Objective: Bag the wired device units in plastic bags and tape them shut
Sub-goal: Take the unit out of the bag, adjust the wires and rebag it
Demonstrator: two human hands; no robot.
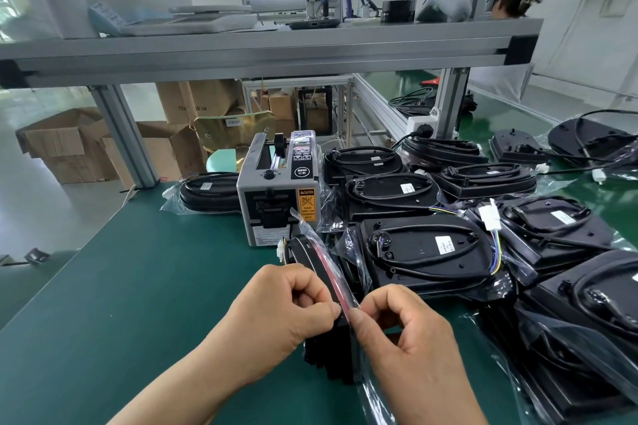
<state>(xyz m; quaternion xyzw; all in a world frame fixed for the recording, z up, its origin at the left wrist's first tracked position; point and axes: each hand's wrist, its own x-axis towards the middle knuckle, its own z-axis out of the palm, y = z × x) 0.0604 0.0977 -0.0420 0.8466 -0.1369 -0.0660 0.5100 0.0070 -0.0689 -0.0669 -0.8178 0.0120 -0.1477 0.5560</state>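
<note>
Head camera looks down, close over green bench point(145, 304).

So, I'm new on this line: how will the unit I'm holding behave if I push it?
The unit stands on its thin edge, so it would probably tip flat. Its bag looks thin and glossy, so it is likely floppy and slippery.
</note>
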